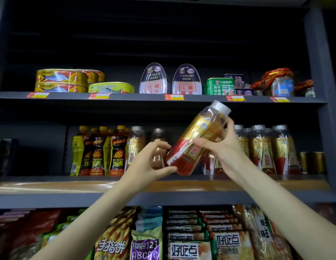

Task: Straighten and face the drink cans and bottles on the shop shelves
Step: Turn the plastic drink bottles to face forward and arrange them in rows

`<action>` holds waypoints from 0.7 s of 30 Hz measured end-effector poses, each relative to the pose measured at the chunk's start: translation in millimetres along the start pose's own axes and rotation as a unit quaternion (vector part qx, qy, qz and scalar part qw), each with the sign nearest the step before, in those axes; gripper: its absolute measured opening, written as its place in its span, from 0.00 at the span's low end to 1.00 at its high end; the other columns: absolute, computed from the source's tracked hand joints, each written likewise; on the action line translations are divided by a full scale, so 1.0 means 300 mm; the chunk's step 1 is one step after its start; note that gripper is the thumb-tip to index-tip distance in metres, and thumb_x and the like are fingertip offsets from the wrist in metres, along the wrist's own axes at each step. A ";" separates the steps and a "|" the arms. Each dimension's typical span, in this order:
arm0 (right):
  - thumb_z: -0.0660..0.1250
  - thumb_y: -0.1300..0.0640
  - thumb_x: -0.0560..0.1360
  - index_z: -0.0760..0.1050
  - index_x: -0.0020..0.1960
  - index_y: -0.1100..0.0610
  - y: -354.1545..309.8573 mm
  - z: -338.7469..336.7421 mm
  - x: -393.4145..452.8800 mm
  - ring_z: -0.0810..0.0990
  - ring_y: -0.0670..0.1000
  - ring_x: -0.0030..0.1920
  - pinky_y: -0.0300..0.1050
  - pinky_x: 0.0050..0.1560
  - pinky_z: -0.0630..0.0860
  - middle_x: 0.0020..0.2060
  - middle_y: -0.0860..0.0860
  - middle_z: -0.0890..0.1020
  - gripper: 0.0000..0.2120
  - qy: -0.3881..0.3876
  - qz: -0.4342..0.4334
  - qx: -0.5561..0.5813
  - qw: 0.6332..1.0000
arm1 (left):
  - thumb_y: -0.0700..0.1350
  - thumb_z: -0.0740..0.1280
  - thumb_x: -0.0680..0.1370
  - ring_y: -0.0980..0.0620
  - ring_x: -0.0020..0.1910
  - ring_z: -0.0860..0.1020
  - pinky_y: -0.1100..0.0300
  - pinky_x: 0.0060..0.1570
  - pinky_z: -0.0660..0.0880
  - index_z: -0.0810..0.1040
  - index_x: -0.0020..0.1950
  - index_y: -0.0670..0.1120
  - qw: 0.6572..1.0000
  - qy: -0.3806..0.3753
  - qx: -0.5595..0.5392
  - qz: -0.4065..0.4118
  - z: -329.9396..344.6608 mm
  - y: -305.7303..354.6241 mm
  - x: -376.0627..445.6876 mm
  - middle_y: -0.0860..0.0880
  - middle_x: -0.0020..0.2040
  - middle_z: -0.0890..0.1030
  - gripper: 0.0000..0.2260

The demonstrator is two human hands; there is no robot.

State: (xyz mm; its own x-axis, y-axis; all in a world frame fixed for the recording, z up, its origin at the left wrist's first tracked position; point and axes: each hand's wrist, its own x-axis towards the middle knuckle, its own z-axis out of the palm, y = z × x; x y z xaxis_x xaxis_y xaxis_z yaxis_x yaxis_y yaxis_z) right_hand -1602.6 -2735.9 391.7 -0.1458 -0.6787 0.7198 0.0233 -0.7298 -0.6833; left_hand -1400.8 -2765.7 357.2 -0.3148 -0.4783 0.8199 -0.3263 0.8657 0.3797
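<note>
A gold-and-red drink bottle point(197, 139) with a silver cap hangs tilted in front of the middle shelf point(50, 186), cap up and to the right. My right hand point(224, 149) grips its upper body from the right. My left hand point(147, 162) pinches its red bottom end between thumb and fingers. Behind stand more of the same bottles point(266, 149) to the right and two point(135, 147) to the left. Black-and-yellow Hi-Tiger bottles point(99, 151) stand upright further left.
Fish tins point(62, 80), canned ham point(171, 79) and jars point(281, 83) line the upper shelf. Snack packets point(182, 239) fill the shelf below. Gold cans point(313, 162) sit at the far right of the middle shelf. A dark upright post point(321, 72) bounds the right side.
</note>
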 end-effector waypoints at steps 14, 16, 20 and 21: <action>0.72 0.64 0.70 0.61 0.68 0.48 0.033 0.018 -0.004 0.78 0.48 0.58 0.47 0.51 0.80 0.59 0.50 0.76 0.33 -0.054 0.009 0.073 0.996 | 0.47 0.78 0.64 0.56 0.59 0.68 0.64 0.53 0.70 0.65 0.65 0.52 0.982 0.147 0.115 0.024 0.105 -0.003 0.017 0.53 0.60 0.69 0.34; 0.74 0.64 0.68 0.63 0.67 0.48 0.033 0.008 0.000 0.78 0.48 0.58 0.51 0.57 0.78 0.59 0.49 0.76 0.33 -0.051 -0.023 0.049 0.997 | 0.46 0.78 0.64 0.59 0.59 0.68 0.70 0.51 0.70 0.64 0.64 0.53 0.984 0.130 0.113 0.037 0.096 -0.012 0.023 0.56 0.59 0.68 0.33; 0.78 0.61 0.65 0.59 0.67 0.40 0.038 -0.013 -0.004 0.73 0.42 0.62 0.44 0.64 0.72 0.60 0.36 0.72 0.40 -0.067 -0.175 -0.184 0.965 | 0.43 0.74 0.70 0.61 0.60 0.69 0.62 0.61 0.71 0.65 0.65 0.53 0.985 0.064 0.151 0.053 0.065 -0.041 0.045 0.55 0.62 0.70 0.27; 0.78 0.60 0.64 0.58 0.65 0.35 0.044 -0.016 -0.003 0.71 0.42 0.64 0.44 0.65 0.71 0.60 0.32 0.69 0.42 -0.072 -0.207 -0.238 0.946 | 0.42 0.72 0.72 0.60 0.61 0.69 0.63 0.62 0.69 0.66 0.66 0.51 0.982 0.065 0.172 0.052 0.058 -0.050 0.052 0.54 0.62 0.70 0.26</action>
State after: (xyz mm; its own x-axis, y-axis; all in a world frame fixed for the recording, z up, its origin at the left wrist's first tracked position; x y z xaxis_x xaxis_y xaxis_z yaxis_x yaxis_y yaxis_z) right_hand -1607.0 -2744.6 381.4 0.0921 -0.3718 0.9237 -0.4598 -0.8387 -0.2918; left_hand -1416.4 -2788.7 356.7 -0.2527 -0.3475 0.9030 -0.5873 0.7968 0.1422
